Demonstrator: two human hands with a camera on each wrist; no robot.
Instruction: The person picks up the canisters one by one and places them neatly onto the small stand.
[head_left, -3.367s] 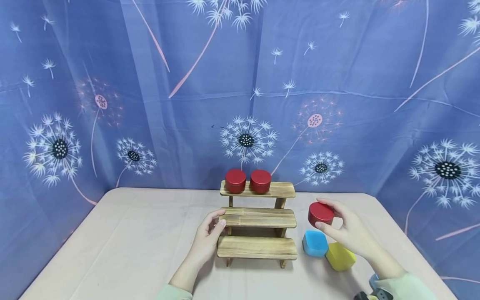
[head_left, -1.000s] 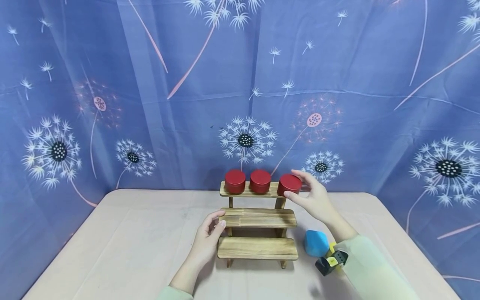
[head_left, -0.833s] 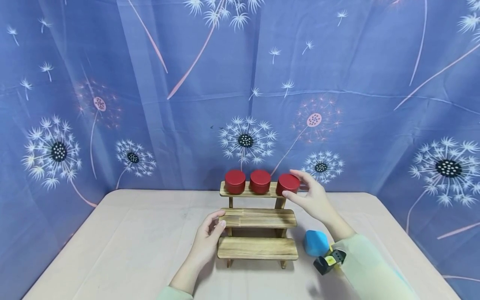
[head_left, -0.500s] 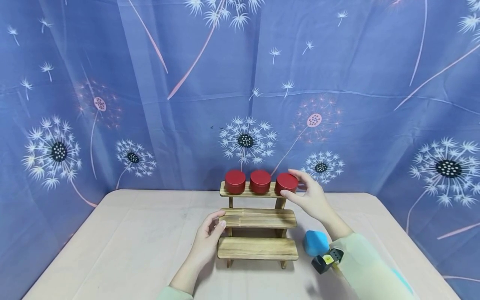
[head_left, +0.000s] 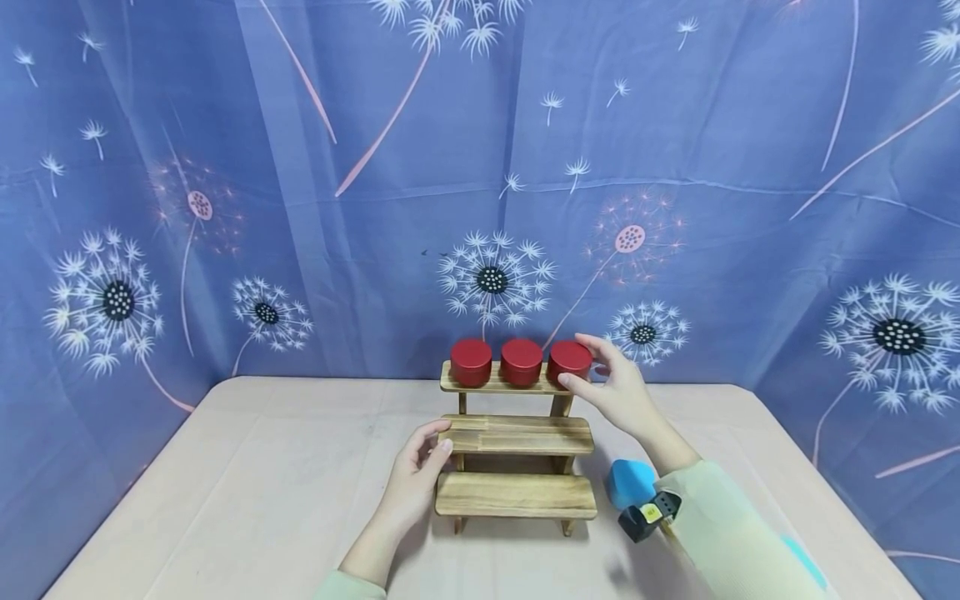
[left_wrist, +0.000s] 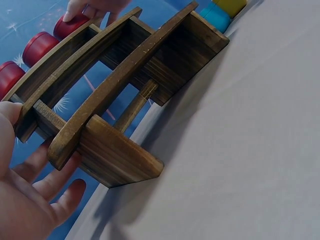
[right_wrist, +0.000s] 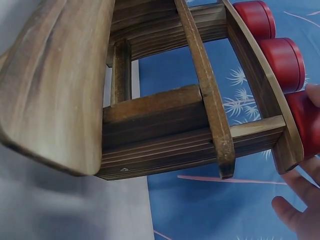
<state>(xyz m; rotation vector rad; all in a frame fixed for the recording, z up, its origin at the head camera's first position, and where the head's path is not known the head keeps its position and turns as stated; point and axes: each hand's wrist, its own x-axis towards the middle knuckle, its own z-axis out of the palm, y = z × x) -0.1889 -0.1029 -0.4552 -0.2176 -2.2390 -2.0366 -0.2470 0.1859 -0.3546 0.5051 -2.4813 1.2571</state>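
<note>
A three-tier wooden display stand (head_left: 517, 435) stands in the middle of the table. Its top shelf bears three round red tins in a row: a left tin (head_left: 471, 362), a middle tin (head_left: 521, 362) and a right tin (head_left: 569, 362). My right hand (head_left: 618, 392) holds the right tin between thumb and fingers, at the shelf's right end. My left hand (head_left: 411, 479) grips the left end of the middle shelf. In the left wrist view, the left hand's thumb lies at a shelf edge, with the other fingers below. The two lower shelves carry nothing.
To the right of the stand a blue block (head_left: 630, 483) sits on the table (head_left: 262, 483), close to the right wrist's black camera (head_left: 647, 518). A yellow block (left_wrist: 234, 6) appears beside the blue one in the left wrist view. Blue dandelion-print cloth (head_left: 375, 208) hangs behind.
My right hand has brought the third red tin from above the blue block up to the top shelf, then shifted it left toward the middle tin. The left hand has stayed put.
</note>
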